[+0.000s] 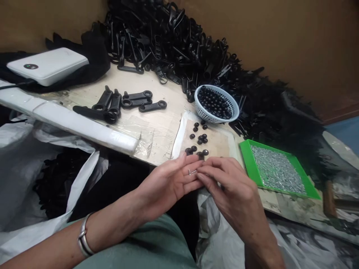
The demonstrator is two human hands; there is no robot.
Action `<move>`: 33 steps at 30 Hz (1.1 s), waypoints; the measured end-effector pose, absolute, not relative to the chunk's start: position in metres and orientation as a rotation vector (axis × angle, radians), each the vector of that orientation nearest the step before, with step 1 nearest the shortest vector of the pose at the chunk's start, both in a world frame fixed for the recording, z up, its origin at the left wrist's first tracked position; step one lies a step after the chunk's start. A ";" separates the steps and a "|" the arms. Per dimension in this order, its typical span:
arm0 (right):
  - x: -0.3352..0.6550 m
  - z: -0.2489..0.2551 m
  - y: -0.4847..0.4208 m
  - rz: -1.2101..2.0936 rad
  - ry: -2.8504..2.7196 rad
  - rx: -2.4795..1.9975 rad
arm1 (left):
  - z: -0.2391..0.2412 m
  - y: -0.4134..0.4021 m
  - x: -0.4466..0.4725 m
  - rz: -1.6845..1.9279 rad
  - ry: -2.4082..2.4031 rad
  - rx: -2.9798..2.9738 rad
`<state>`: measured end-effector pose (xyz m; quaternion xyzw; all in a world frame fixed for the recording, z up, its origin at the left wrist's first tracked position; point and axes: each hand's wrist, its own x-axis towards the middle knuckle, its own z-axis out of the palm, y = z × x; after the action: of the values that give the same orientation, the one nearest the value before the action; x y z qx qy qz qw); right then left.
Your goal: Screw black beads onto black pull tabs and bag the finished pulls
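Note:
My left hand (168, 179) lies palm up with its fingers stretched out flat. Across those fingers rests a small silver screw (192, 172); whether there is more than one is hard to tell. My right hand (232, 186) reaches in from the right, thumb and forefinger pinched together at the screw's right end. Just beyond my fingertips, several round black knobs (202, 138) are scattered on a pale board (223, 144). To the right of my hands, a green tray (248, 164) holds a heap of small silver screws (276, 170).
Behind the board stands a light blue basket (200, 106) of black knobs. Black plastic handles (153, 106) lie on the table at left, with a large heap of black parts (168, 41) behind. A white power bank (50, 63) and white wrapped edge (84, 125) are at left.

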<state>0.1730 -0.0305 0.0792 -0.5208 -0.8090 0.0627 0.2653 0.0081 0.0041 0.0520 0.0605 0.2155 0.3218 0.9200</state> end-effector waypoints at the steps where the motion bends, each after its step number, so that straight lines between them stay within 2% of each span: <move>1: 0.171 0.077 -0.031 0.127 -2.184 -1.428 | 0.052 0.004 0.008 0.664 0.435 0.121; 6: 0.162 0.069 -0.033 0.056 -2.139 -1.510 | 0.051 0.004 0.008 0.673 0.382 0.110; 14: 0.166 0.074 -0.026 0.344 -1.967 -1.540 | 0.049 0.004 0.003 0.673 0.386 0.087; 21: 0.175 0.076 0.008 0.030 -1.919 -1.530 | 0.049 0.006 -0.003 0.704 0.516 0.095; 33: 0.171 0.072 0.020 -0.087 -2.142 -1.498 | 0.047 0.012 -0.006 0.737 0.566 0.121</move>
<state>0.1712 0.0201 0.0719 -0.5531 -0.7908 -0.0323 0.2602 -0.0062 0.0117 0.0468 0.0582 0.2726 0.3551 0.8923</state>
